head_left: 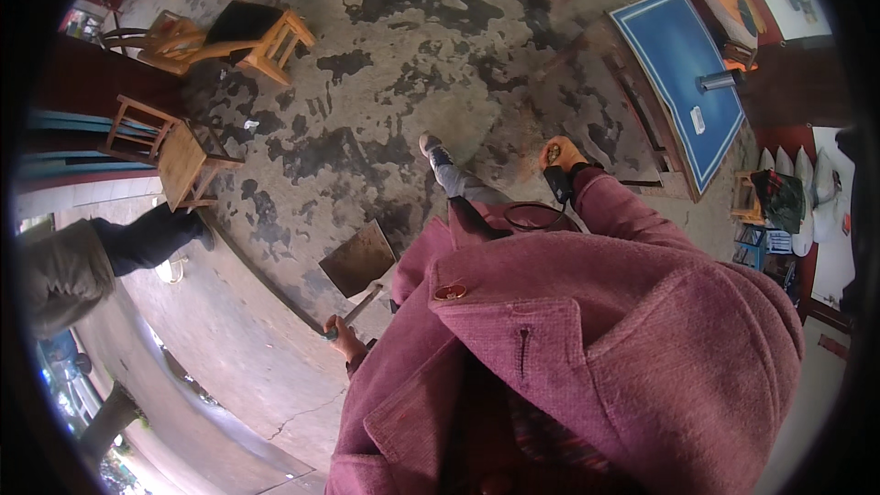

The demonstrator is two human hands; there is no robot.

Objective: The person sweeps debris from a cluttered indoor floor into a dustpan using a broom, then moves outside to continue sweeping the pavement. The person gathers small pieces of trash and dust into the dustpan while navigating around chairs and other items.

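Dustpan (359,259) in left hand (345,337), fist clamped on handle, pan end up-right toward floor; right hand (561,154) state unclear.

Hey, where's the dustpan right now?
In the head view, the dustpan is just left of centre, low over the stained concrete floor; the left hand grips its handle beside the pink coat.

Bare stained floor (385,101) ahead; wooden stools (183,160) left, blue-topped table (683,82) right, another person (82,261) close left

Head camera — looking steeply down, close.
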